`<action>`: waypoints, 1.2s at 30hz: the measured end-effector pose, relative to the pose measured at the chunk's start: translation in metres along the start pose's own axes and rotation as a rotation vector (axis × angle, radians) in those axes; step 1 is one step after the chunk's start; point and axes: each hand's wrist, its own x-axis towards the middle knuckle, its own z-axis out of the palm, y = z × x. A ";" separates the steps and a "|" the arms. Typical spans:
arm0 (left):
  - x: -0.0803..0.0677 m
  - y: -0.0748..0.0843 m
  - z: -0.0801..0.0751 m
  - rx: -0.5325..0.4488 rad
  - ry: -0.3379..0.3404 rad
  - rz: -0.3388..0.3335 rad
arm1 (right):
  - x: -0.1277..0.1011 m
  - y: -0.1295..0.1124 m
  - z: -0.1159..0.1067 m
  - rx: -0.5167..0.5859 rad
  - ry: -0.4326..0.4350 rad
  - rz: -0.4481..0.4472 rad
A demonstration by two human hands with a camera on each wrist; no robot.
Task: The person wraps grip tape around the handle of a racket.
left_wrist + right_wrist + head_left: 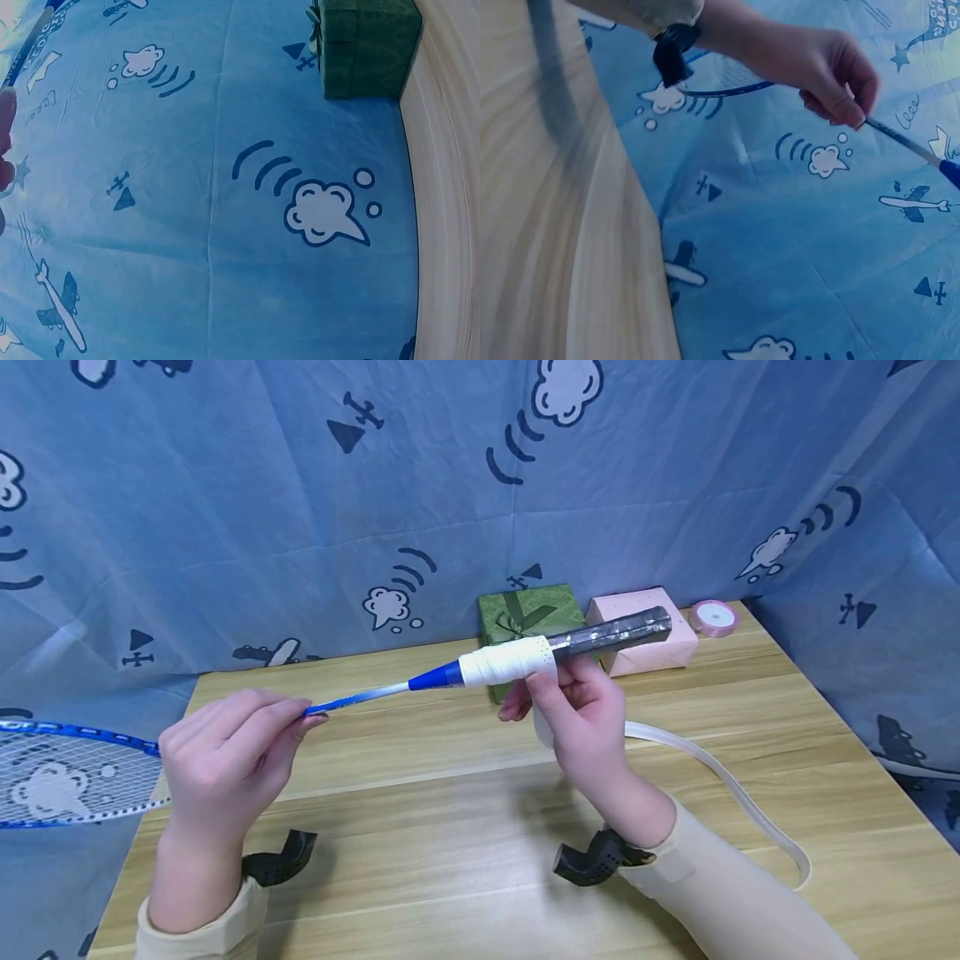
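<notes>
A blue-and-white badminton racket [367, 696] is held above the table, its strung head [75, 777] out past the left side. My left hand [228, 760] pinches the shaft between thumb and fingers; the right wrist view shows this same left hand [817, 71] on the shaft [900, 139]. White grip tape [506, 662] is wound round the handle from the blue cone to about halfway. Beyond it the dark handle [618, 632] is bare. Just under the last turn, my right hand [588, 731] pinches the tape, whose loose tail [720, 772] curves down to the right.
Along the table's back edge stand a green box with a bow [498, 627], a pink box [652, 656] and a small pink-rimmed roll [714, 618]. A blue patterned curtain [420, 460] hangs behind the wooden table [420, 860].
</notes>
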 end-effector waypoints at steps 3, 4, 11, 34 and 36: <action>0.001 0.001 0.002 0.025 0.011 -0.020 | 0.000 -0.001 0.000 0.031 0.006 0.036; 0.001 0.002 0.002 0.035 0.019 -0.032 | 0.001 -0.001 0.000 0.044 0.010 0.044; -0.003 -0.001 0.002 0.059 0.022 -0.061 | 0.001 -0.002 0.002 0.038 0.036 0.058; 0.000 -0.003 0.000 0.005 0.012 -0.031 | 0.004 -0.005 0.000 -0.017 0.029 0.030; 0.000 -0.003 0.000 0.016 0.007 -0.026 | 0.004 -0.004 0.001 -0.058 0.049 -0.013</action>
